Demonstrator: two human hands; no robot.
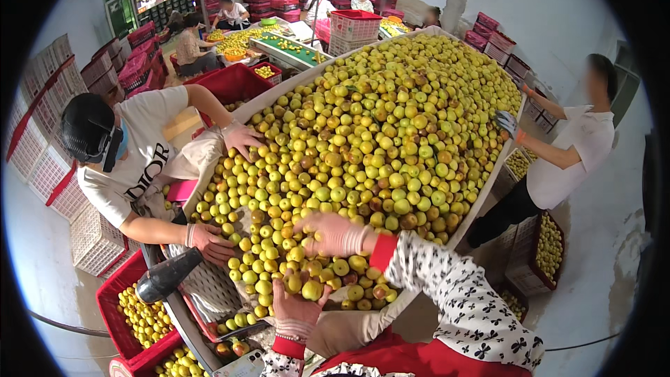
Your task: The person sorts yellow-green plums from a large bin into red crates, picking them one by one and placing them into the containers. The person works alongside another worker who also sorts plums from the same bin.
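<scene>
A large heap of small yellow-green fruits, apparently jujubes (335,167), lies before me, some with brown patches. It rests on a cloth-lined sorting table (361,324). My left hand (296,311), in a thin glove, is at the near edge of the heap, thumb and fingers around a couple of jujubes (312,290). Further in and to the right, my right hand (335,235) reaches over the fruits, blurred by motion. Its fingers look apart, and I see nothing held in them. Below on the left, a chute (209,283) with a perforated surface leads off the table.
A co-worker (136,157) at the left has both hands on the heap; another person (570,146) stands right. A black blower-like nozzle (167,275) juts near the chute. Red-lined crates (112,319) of fruit stand lower left. Behind are a green conveyor (293,52) and seated people.
</scene>
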